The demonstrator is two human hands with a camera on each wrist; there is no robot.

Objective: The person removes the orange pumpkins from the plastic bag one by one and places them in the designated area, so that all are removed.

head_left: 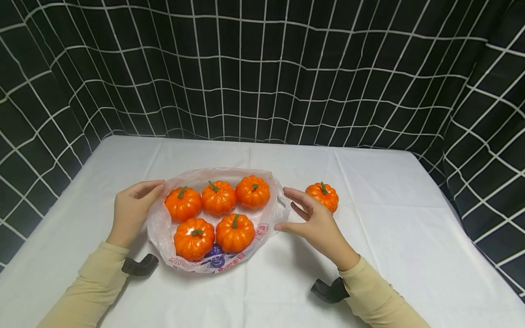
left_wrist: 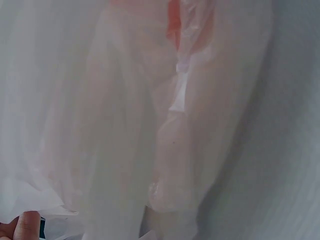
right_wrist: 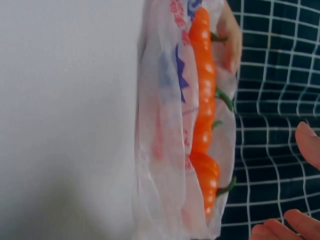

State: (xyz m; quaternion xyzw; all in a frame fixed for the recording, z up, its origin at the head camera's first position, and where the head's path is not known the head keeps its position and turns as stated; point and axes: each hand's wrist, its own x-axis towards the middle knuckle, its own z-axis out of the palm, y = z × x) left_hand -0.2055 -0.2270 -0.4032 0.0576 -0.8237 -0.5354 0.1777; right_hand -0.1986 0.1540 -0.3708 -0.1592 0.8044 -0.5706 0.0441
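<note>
A thin, translucent plastic bag (head_left: 155,230) with red and blue print lies spread wide on the table, with several small orange pumpkins (head_left: 219,197) inside. My left hand (head_left: 133,205) pinches the bag's left rim between thumb and fingers; in the left wrist view only a fingertip (left_wrist: 27,227) shows beside the plastic. At the bag's right edge, my right hand (head_left: 317,228) has its thumb and fingers spread apart, holding nothing. Another pumpkin (head_left: 324,196) sits outside the bag, just beyond the right hand, which partly hides it.
A white cloth (head_left: 393,228) covers the table. Black curtains with a white grid (head_left: 262,73) enclose the back and both sides. Dark wrist-worn pieces (head_left: 330,290) stick out from both sleeves.
</note>
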